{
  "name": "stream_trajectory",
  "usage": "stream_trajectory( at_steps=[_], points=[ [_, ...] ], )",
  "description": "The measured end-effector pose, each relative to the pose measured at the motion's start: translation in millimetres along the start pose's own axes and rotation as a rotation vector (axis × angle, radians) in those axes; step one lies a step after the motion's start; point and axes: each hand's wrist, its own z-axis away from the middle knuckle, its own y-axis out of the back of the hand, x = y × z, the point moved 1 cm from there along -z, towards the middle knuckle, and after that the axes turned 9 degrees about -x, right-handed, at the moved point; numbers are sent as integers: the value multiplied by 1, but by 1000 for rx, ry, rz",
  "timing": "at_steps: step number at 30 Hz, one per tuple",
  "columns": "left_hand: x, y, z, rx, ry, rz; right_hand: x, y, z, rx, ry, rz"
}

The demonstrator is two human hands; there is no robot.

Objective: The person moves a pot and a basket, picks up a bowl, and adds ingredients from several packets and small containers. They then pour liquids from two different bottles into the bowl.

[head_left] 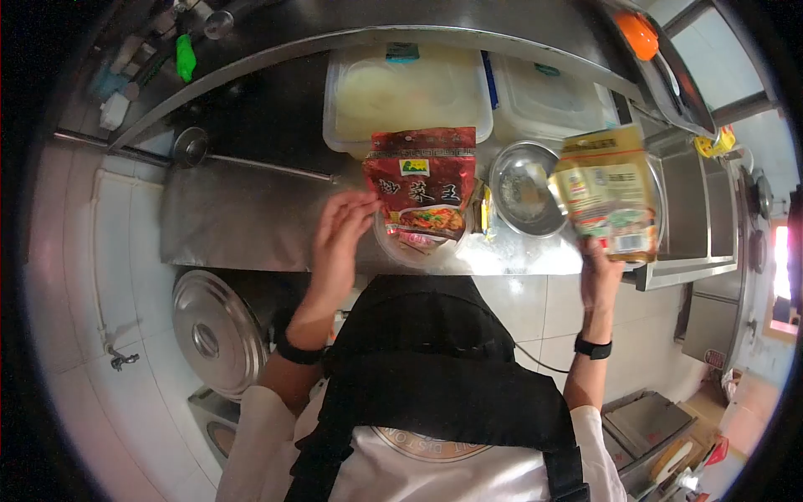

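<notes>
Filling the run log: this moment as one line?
left hand: touches red packet edge | right hand: holds tan packet | steel bowl between packets

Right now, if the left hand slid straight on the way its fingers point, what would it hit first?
The left hand would meet the red packet first; its fingertips look almost at the packet's left edge, though depth is unclear. The right hand holds the yellow packet, off that line.

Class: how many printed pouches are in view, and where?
2. One red pouch at the left hand; one tan pouch held by the right hand. A yellow scrap between them may be a third.
</notes>
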Motion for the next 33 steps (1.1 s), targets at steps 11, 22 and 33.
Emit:
stream_trajectory(
  at_steps=[11,22,33],
  points=[
    [-46,43,18,121,171,19,-18,42,-24,95,-4,471],
    [-45,25,12,29,163,23,-9,53,-22,116,1,170],
    [-44,18,3,16,136,-41,0,60,-13,131,1,192]
  ],
)
